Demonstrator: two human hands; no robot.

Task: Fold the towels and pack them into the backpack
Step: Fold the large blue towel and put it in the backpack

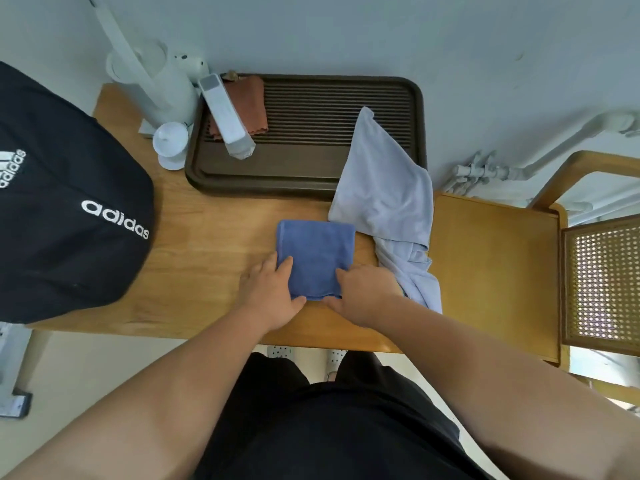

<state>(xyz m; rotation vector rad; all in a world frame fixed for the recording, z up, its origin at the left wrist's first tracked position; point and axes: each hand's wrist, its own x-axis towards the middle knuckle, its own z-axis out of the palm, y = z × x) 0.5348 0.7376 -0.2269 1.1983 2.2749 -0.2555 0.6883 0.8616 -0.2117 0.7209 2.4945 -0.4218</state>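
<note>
The person is standing at the wooden desk (207, 237), both hands pressing on a folded blue towel (317, 254) lying near its front edge. The left hand (272, 296) is gripping the towel's near left corner, fingers on top, thumb at the edge. The right hand (363, 292) is doing the same at the near right corner; each grip is closing loosely on the cloth. A pale grey towel (388, 195) is lying crumpled just to the right, draping over a dark brown tray (304, 181). The black backpack (65, 202) is sitting at the desk's left end, well apart from the towels.
</note>
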